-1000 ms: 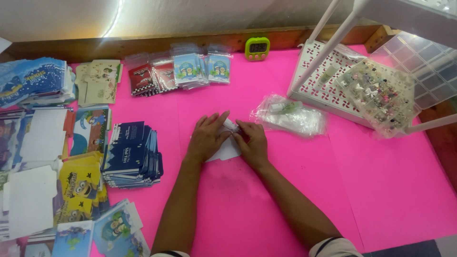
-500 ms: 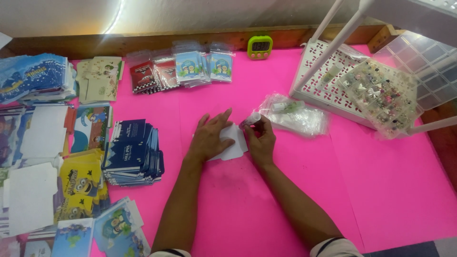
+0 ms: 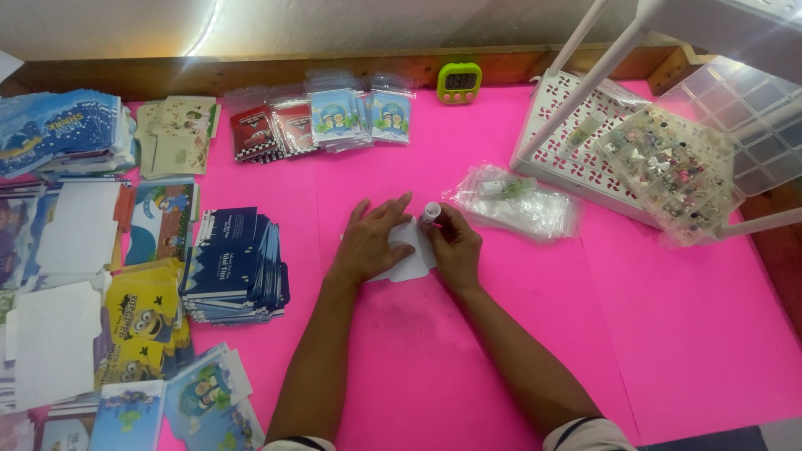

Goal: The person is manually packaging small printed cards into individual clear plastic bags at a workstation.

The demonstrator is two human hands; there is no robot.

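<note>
White card (image 3: 408, 259) lies flat under left hand (image 3: 368, 242); right hand (image 3: 455, 249) grips upright small tube (image 3: 430, 212).

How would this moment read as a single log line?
left hand: flat on white card | right hand: holds small tube at card edge | surface: pink table

Bright pink sheet-covered table (image 3: 668, 334) filling most of the view. Brown wooden ledge (image 3: 251, 71) along its far edge. Pale plain wall (image 3: 351, 25) behind, streaked with a bright glare.
</note>
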